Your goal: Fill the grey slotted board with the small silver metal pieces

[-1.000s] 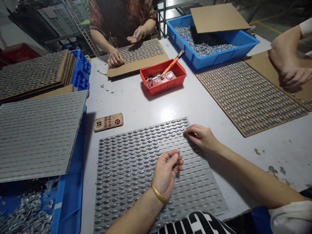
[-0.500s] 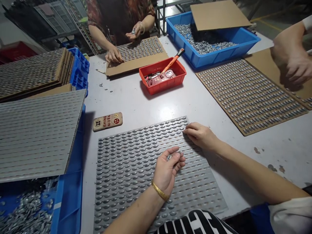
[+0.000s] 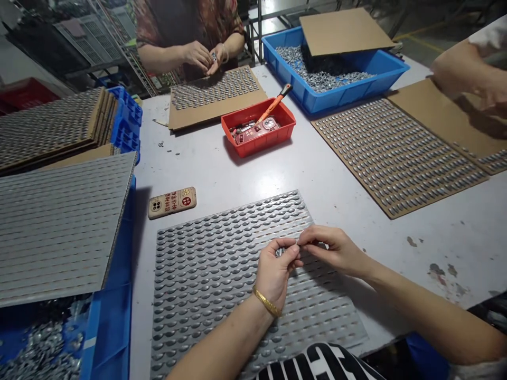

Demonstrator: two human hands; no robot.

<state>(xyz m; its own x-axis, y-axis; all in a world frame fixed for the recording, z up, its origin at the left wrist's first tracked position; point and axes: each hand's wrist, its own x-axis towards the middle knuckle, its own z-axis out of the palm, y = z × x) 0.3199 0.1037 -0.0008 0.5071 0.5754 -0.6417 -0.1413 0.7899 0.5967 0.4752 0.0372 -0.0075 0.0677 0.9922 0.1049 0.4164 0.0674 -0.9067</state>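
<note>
A grey slotted board [image 3: 317, 306] lies on the table in front of me. Rows of small silver oval metal pieces [image 3: 206, 264] cover its left part and far edge; the slots at right hold none. My left hand [image 3: 279, 261], with a gold bracelet [image 3: 266, 302] at the wrist, is curled around several such oval pieces [image 3: 280, 252] above the board's middle. Its thumb and fingertips meet those of my right hand [image 3: 325, 245], which is closed in a pinch. Whatever lies between the right fingertips is too small to make out.
Left of the board, a phone [image 3: 172, 202] lies on the table; beyond is a red bin [image 3: 261, 138] with an orange-handled tool. Blue tubs [image 3: 336, 100] of loose pieces stand far right and near left, the latter under another grey board [image 3: 59, 227]. Two co-workers handle brown boards [image 3: 400, 158].
My right hand has come from the board's far right edge toward me, and its fingertips now meet my left hand's. The co-worker opposite has brought both hands together.
</note>
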